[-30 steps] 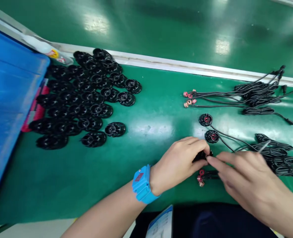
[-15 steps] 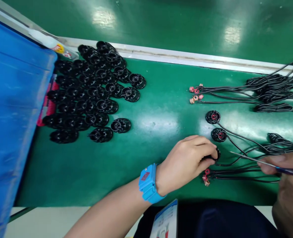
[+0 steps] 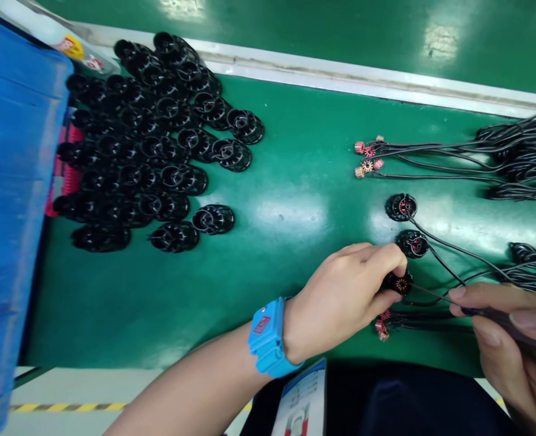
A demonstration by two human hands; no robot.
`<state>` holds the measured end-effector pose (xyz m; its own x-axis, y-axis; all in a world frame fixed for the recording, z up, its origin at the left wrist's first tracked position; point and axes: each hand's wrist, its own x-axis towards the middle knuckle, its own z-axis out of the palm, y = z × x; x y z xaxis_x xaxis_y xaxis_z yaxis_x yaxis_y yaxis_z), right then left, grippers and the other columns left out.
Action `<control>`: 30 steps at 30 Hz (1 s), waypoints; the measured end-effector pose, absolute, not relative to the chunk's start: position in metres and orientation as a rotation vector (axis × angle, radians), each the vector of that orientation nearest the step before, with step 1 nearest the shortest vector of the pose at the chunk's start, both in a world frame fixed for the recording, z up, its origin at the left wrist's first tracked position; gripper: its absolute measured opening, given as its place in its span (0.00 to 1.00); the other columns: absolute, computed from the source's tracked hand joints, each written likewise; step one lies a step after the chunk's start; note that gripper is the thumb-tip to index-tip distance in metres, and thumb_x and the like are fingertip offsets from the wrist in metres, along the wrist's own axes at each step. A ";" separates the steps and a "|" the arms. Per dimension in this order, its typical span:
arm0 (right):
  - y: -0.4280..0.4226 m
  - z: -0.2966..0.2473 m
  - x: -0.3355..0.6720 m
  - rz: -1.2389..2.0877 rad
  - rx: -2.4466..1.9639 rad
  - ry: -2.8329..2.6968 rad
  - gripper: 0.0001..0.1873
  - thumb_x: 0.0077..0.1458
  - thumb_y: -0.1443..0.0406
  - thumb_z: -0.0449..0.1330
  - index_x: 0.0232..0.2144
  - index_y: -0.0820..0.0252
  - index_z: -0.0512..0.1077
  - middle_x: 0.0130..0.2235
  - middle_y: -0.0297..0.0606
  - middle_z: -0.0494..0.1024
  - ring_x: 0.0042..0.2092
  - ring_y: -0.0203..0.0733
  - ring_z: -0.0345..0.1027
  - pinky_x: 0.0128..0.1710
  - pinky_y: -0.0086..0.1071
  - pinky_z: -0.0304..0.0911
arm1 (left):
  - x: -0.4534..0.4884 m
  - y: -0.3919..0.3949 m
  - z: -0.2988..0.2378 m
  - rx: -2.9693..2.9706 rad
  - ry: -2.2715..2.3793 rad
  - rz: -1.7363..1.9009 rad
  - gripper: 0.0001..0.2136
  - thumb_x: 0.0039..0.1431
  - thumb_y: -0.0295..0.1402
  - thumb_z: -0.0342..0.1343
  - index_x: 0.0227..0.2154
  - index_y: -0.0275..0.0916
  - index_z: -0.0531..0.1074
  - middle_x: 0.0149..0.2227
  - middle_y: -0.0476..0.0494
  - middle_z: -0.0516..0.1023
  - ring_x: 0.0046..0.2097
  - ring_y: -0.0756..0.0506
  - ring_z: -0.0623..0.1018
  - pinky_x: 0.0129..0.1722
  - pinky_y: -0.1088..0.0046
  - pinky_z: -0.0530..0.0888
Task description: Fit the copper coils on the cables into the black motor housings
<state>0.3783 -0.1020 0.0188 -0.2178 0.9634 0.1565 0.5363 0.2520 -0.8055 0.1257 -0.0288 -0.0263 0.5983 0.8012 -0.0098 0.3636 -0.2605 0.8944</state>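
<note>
A black housing (image 3: 390, 283) is gripped between the thumb and fingers of the left hand (image 3: 347, 290), toward the near right of the green table (image 3: 290, 163); a copper-coloured ring is seen in its end. A thin tool (image 3: 476, 312) is held in the right hand (image 3: 506, 354), its fingers closed around the dark handle, its tip pointed left at the ring; whether the ring is touched cannot be made out. A blue wristband (image 3: 268, 339) is worn on the left wrist.

Just beyond the held piece, two cabled housings (image 3: 412, 244) are stood one behind the other, red parts seen inside. On its near side, red and copper cable ends (image 3: 381, 330) are partly covered by the left hand. Farther off, more cable ends (image 3: 367, 158) are laid, their cables (image 3: 517, 148) coiled at the far right. At the left, many black housings (image 3: 177, 181) are grouped beside a blue bin (image 3: 17, 181), with a bottle (image 3: 70, 45) placed at the far left.
</note>
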 end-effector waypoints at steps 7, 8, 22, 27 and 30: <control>-0.080 0.024 0.366 0.775 -1.300 -2.051 0.18 0.55 0.76 0.68 0.45 0.57 0.71 0.47 0.39 0.83 0.38 0.37 0.81 0.38 0.28 0.78 | 0.127 -0.028 -0.025 1.852 0.938 0.577 0.19 0.58 0.23 0.69 0.43 0.42 0.63 0.41 0.52 0.81 0.42 0.46 0.81 0.42 0.70 0.76; -0.077 0.023 0.365 0.762 -1.273 -2.073 0.17 0.55 0.76 0.68 0.44 0.57 0.71 0.46 0.39 0.84 0.37 0.37 0.81 0.37 0.28 0.79 | 0.127 -0.028 -0.025 1.854 0.939 0.573 0.19 0.58 0.23 0.69 0.43 0.42 0.63 0.41 0.52 0.81 0.43 0.46 0.81 0.42 0.70 0.76; -0.067 0.026 0.353 0.681 -1.207 -2.185 0.13 0.57 0.76 0.65 0.35 0.55 0.68 0.39 0.37 0.83 0.32 0.36 0.79 0.28 0.27 0.75 | 0.133 -0.034 -0.026 1.981 1.004 0.674 0.14 0.62 0.30 0.65 0.45 0.41 0.66 0.41 0.48 0.82 0.41 0.44 0.81 0.43 0.66 0.77; -0.070 0.022 0.348 0.696 -1.295 -2.067 0.14 0.59 0.77 0.64 0.32 0.55 0.65 0.40 0.36 0.83 0.34 0.35 0.79 0.32 0.28 0.75 | 0.129 -0.031 -0.027 2.046 0.925 0.618 0.16 0.62 0.31 0.67 0.47 0.40 0.66 0.42 0.47 0.81 0.42 0.44 0.82 0.43 0.67 0.78; -0.072 0.020 0.350 0.772 -1.294 -2.034 0.15 0.59 0.76 0.65 0.34 0.54 0.65 0.41 0.36 0.83 0.35 0.37 0.79 0.32 0.30 0.75 | 0.128 -0.030 -0.028 2.049 0.913 0.577 0.17 0.61 0.28 0.67 0.47 0.41 0.66 0.43 0.47 0.81 0.44 0.44 0.81 0.44 0.67 0.78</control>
